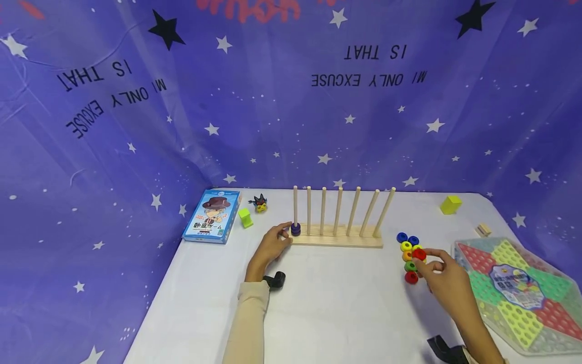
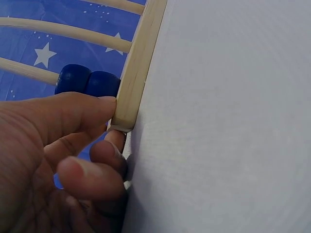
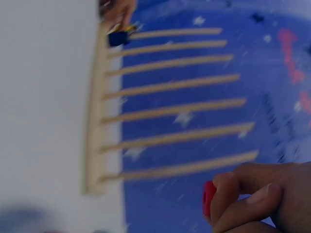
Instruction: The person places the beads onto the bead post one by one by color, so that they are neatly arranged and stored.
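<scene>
Head view: 1 peg (image 1: 295,207) has 2 blue rings (image 1: 295,230), 6 have none. Left hand (image 1: 271,246) grips the stand (image 1: 336,242), right hand (image 1: 447,277) pinches a red ring (image 1: 419,254), other rings (image 1: 406,256) lie loose.

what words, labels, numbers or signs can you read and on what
"IS THAT": purple backdrop, twice, upside down.
"ONLY EXCUSE": same backdrop, twice, upside down; preceding word unclear.
"臥底ゲーム": blue box; its smaller print is too small to read.
Red backdrop lettering: cut off, unreadable.
Round label on game board: too small to read.
</scene>
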A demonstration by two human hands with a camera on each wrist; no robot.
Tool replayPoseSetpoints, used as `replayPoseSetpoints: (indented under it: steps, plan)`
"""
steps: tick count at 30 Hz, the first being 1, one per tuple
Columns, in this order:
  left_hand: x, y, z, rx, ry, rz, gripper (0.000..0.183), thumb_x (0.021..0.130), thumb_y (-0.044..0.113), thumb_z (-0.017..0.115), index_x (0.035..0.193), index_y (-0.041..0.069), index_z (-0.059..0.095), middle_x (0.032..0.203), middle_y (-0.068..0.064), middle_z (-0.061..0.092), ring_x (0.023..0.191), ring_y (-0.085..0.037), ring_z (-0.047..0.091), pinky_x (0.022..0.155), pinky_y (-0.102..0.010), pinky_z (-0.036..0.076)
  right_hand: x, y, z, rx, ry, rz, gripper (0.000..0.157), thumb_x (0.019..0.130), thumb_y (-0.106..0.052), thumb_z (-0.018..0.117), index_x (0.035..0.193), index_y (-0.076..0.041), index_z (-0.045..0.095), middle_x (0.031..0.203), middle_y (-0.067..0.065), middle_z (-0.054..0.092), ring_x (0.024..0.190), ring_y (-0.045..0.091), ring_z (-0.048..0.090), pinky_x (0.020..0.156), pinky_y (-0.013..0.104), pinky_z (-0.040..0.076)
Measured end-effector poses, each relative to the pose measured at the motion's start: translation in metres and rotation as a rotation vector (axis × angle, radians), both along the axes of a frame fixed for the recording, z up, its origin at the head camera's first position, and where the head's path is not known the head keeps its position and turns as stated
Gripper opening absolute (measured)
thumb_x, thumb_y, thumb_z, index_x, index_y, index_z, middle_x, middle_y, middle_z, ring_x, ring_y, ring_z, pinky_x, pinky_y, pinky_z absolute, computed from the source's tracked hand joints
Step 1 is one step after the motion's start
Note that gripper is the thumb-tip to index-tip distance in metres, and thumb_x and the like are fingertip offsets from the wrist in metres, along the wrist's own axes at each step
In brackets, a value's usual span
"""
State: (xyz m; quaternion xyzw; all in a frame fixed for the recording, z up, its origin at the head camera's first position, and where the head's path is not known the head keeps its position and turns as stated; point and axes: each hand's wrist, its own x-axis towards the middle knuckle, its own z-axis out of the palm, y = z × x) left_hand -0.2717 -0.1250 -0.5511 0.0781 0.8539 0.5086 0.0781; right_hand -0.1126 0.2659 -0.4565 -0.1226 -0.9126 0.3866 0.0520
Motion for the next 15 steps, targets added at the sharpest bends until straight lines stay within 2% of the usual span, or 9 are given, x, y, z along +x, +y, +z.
replayPoseSetpoints:
  steps: [3,8,12,15]
  plan:
    - [-0.001,-0.002,0.003,0.006,0.007,0.016,0.053,0.088,0.010,0.065,0.138,0.017,0.052,0.099,-0.006,0.053,0.048,-0.011,0.040,0.036,-0.023,0.039,-0.023,-0.027,0.033,-0.019,0.066,0.092,0.059,0.087,-0.054,0.060,0.126,-0.009,0.053,0.063,0.007,0.059,0.047,0.018,0.050,0.035,0.030,0.032]
    - [-0.001,-0.003,0.004,0.004,-0.004,0.019,0.053,0.087,0.008,0.065,0.138,0.017,0.052,0.100,-0.007,0.053,0.046,-0.009,0.039,0.035,-0.022,0.038,-0.059,-0.077,0.078,-0.032,0.124,0.258,0.054,0.086,-0.054,0.062,0.123,-0.015,0.055,0.055,0.007,0.051,0.044,0.019,0.045,0.034,0.030,0.030]
    - [0.001,-0.001,0.003,0.016,-0.010,0.008,0.054,0.087,0.008,0.065,0.139,0.016,0.051,0.100,-0.009,0.053,0.045,-0.008,0.039,0.035,-0.021,0.038,-0.085,-0.114,0.103,-0.034,0.134,0.335,0.049,0.088,-0.045,0.065,0.125,-0.015,0.056,0.057,0.005,0.053,0.045,0.019,0.043,0.036,0.030,0.031]
    - [0.003,0.000,0.002,0.043,-0.028,0.002,0.055,0.087,0.007,0.064,0.139,0.016,0.050,0.100,-0.009,0.052,0.045,-0.010,0.039,0.035,-0.021,0.038,-0.103,-0.137,0.112,-0.044,0.109,0.379,0.048,0.088,-0.043,0.066,0.126,-0.015,0.055,0.059,0.006,0.054,0.046,0.020,0.044,0.036,0.030,0.030]
